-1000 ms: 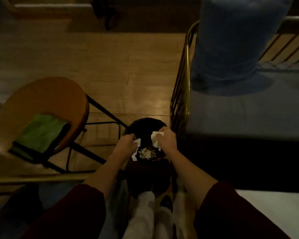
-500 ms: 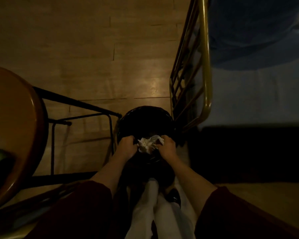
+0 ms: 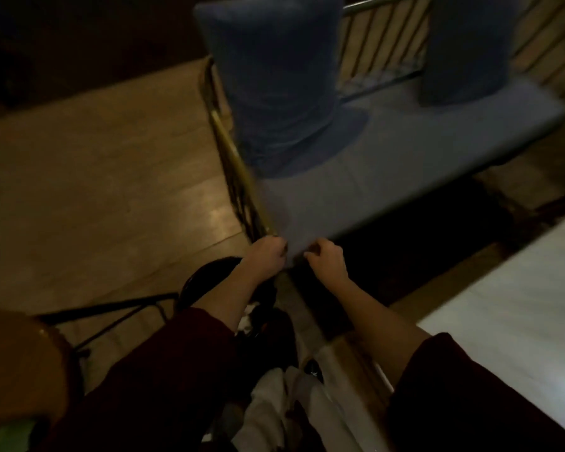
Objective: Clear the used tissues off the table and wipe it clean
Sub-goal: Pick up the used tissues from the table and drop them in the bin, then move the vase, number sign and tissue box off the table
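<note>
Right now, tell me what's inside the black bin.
A white scrap, likely tissue, shows inside the black bin; the left forearm covers most of its opening, hiding the rest.

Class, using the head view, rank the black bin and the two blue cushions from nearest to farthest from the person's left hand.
1. black bin, on the floor just below the left hand.
2. nearer blue cushion, at the bench's rail end.
3. farther blue cushion, top right along the bench.

Shows no readable text, label, brand, number or sign on any surface; dim and motion-blurred throughout.
</note>
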